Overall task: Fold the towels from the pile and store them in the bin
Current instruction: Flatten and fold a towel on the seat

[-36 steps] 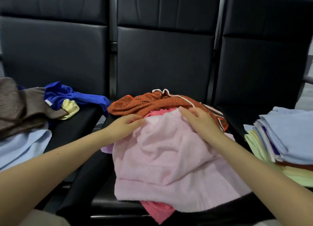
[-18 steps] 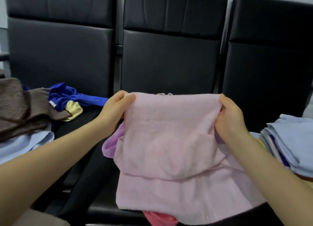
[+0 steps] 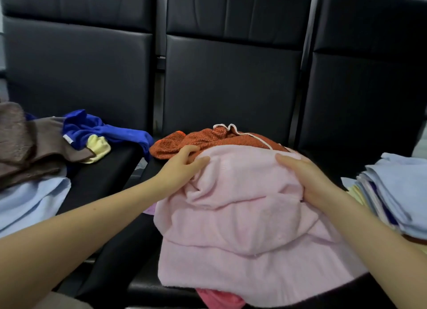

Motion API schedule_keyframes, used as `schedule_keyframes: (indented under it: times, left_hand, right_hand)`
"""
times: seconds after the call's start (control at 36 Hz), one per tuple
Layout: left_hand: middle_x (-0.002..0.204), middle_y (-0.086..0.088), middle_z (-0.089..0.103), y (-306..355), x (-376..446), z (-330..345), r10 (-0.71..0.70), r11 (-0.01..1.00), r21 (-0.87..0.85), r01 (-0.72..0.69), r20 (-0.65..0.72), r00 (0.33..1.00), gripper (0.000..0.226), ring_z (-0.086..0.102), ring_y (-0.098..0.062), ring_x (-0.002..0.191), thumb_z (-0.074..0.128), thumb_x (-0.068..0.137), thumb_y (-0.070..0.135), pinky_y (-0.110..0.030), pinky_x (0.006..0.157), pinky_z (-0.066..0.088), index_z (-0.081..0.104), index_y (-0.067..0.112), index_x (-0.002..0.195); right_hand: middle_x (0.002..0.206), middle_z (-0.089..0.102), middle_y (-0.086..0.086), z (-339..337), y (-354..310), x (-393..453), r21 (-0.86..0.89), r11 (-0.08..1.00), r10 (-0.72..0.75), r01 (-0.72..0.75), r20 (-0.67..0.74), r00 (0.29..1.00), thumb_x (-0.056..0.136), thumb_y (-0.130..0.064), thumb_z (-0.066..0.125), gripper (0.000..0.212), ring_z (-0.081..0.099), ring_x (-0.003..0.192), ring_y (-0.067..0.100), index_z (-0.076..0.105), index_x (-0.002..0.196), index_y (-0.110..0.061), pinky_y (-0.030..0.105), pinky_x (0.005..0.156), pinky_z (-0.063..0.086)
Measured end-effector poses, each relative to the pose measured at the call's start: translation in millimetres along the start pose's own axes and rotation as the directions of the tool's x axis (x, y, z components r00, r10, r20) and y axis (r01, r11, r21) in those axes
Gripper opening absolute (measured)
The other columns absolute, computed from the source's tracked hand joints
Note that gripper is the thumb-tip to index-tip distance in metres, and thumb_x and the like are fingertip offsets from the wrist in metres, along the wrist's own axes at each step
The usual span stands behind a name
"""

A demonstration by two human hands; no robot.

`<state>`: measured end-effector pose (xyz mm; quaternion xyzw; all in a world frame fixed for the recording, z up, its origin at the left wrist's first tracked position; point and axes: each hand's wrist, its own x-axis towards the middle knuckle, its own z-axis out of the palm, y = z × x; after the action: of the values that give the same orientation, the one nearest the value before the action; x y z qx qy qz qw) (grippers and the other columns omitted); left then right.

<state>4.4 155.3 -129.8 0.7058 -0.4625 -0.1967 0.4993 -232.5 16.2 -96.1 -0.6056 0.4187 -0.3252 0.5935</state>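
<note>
- Right now my left hand (image 3: 182, 167) pinches the far left corner of the soft pale pink terry towel (image 3: 245, 218), thumb on top and fingers curled under the edge.
- My right hand (image 3: 307, 181) grips the far right corner of the same towel, fingers wrapped round the bunched cloth.
- Most of that towel lies rumpled on the middle seat of the black padded bench (image 3: 111, 170), its near part draped towards the front edge and layered unevenly.
- Under it sits the rest of the pile: a crumpled rust-orange patterned cloth with white piping (image 3: 208, 138) towards the back of the seat, and a brighter pink cloth (image 3: 219, 298) peeking out at the front edge.
- On the right seat is a stack of folded light blue and yellow towels (image 3: 397, 188); on the left seat lie a brown towel (image 3: 30, 146), a royal blue cloth (image 3: 101, 129) and a flat pale blue cloth (image 3: 30, 204).
- I see no bin anywhere.
- I judge I am at the start of folding this one: corners taken, cloth not yet straightened.
- Next I would need to lift both corners evenly and shake it clear of the pile, so the cloths beneath do not come up with it, then bring edge to edge squarely.
</note>
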Motion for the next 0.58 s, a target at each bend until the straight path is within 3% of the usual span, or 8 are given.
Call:
schedule_keyframes:
  times: [0.06,0.11,0.19,0.28,0.33,0.39,0.47,0.58]
  left_hand:
    - [0.095,0.011,0.06,-0.3,9.8,0.5,-0.008,0.99,0.14,0.003,0.035,0.999,0.039,0.054,-0.012,0.094,0.062,0.084,0.053,-0.04,0.09,0.048,0.061,0.024,0.11]
    - [0.09,0.007,0.055,2.0,14.8,1.1,-0.064,0.97,0.239,0.048,0.062,0.996,0.04,0.049,-0.017,0.095,0.063,0.071,0.063,-0.038,0.086,0.045,0.064,0.028,0.091]
    - [0.08,-0.002,0.057,8.8,14.8,-1.2,-0.121,0.989,0.097,0.109,0.129,0.984,0.031,0.053,-0.016,0.076,0.071,0.076,0.048,-0.027,0.067,0.045,0.058,0.02,0.074]
    - [0.096,-0.009,0.071,18.0,15.7,-14.2,-0.124,0.972,-0.175,0.154,0.173,0.977,0.018,0.067,-0.025,0.09,0.068,0.087,0.024,-0.035,0.081,0.053,0.068,0.009,0.096]
    - [0.111,-0.014,0.07,23.5,16.6,-27.3,-0.14,0.891,-0.407,0.2,0.173,0.975,0.03,0.065,-0.029,0.107,0.069,0.087,0.022,-0.042,0.094,0.051,0.067,0.009,0.114]
    - [0.117,-0.017,0.067,26.8,18.6,-40.5,-0.137,0.817,-0.526,0.237,0.221,0.966,0.042,0.063,-0.029,0.107,0.069,0.083,0.026,-0.043,0.098,0.046,0.064,0.007,0.12]
    - [0.123,-0.012,0.065,30.3,19.5,-55.3,-0.097,0.815,-0.519,0.259,0.319,0.943,0.048,0.063,-0.025,0.111,0.063,0.085,0.034,-0.037,0.099,0.045,0.062,0.007,0.124]
    - [0.116,-0.011,0.07,30.5,20.9,-63.9,-0.151,0.819,-0.483,0.309,0.337,0.929,0.048,0.069,-0.021,0.1,0.063,0.08,0.034,-0.033,0.086,0.05,0.063,0.007,0.12]
  right_hand:
    - [0.11,0.073,0.004,1.0,0.2,7.0,0.074,0.997,-0.016,0.022,-0.074,0.997,0.07,-0.041,0.075,0.036,0.067,0.106,0.026,0.075,0.104,-0.028,0.048,0.1,0.05]
    - [0.108,0.073,0.002,-0.3,0.1,8.3,0.151,0.988,-0.003,0.024,-0.135,0.991,0.061,-0.047,0.076,0.039,0.067,0.105,0.025,0.076,0.097,-0.032,0.047,0.097,0.052]
    - [0.108,0.073,0.005,3.8,-3.2,4.8,0.203,0.979,-0.004,0.035,-0.147,0.989,0.076,-0.045,0.072,0.026,0.066,0.105,0.028,0.075,0.097,-0.03,0.048,0.094,0.053]
    - [0.11,0.07,0.007,4.7,-5.2,9.8,0.222,0.974,-0.006,0.035,-0.133,0.991,0.09,-0.041,0.062,0.024,0.064,0.104,0.028,0.068,0.107,-0.026,0.046,0.096,0.05]
    - [0.112,0.069,0.007,5.5,-11.2,11.0,0.197,0.98,0.015,0.014,-0.143,0.99,0.089,-0.047,0.062,0.034,0.063,0.101,0.029,0.065,0.115,-0.024,0.047,0.093,0.049]
    - [0.115,0.067,0.008,5.2,-15.1,14.7,0.159,0.987,-0.008,0.031,-0.143,0.99,0.09,-0.049,0.062,0.043,0.063,0.1,0.028,0.063,0.122,-0.021,0.042,0.083,0.051]
    - [0.105,0.068,0.005,6.5,-21.6,18.1,0.13,0.988,-0.068,0.086,-0.135,0.989,0.096,-0.042,0.056,0.034,0.065,0.09,0.021,0.063,0.119,-0.017,0.03,0.064,0.048]
    - [0.097,0.068,0.001,10.4,-27.8,21.1,0.231,0.972,-0.018,0.047,-0.125,0.992,0.096,-0.039,0.057,0.018,0.066,0.088,0.017,0.063,0.099,-0.022,0.03,0.063,0.049]
